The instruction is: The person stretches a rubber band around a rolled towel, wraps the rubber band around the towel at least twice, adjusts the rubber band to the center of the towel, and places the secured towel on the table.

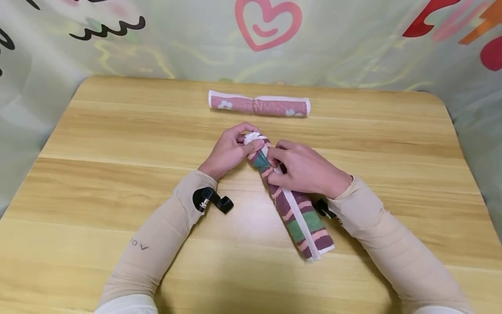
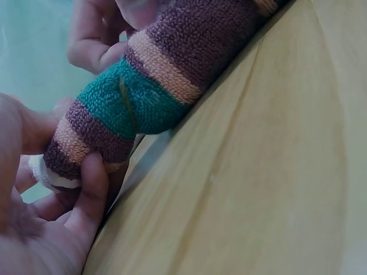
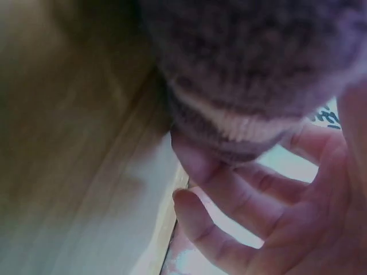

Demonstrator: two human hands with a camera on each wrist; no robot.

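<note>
A rolled striped towel [image 1: 291,209] in purple, green and peach with a white edge lies slantwise on the table. My left hand [image 1: 231,148] grips its far end, thumb on top. Curled over the roll nearer its middle, my right hand [image 1: 302,168] pinches at the towel. In the left wrist view a thin brownish band [image 2: 127,103] crosses the towel's teal stripe, where the roll is drawn in. Fingers of the right hand [image 3: 275,200] lie under and around the roll in the right wrist view; that picture is blurred.
A pink rolled towel [image 1: 274,106] with white flowers, drawn in at its middle by a thin band, lies across the back of the wooden table [image 1: 117,131]. Behind it hangs a pale curtain [image 1: 196,43] with printed drawings. Black mounts [image 1: 211,199] sit at both wrists.
</note>
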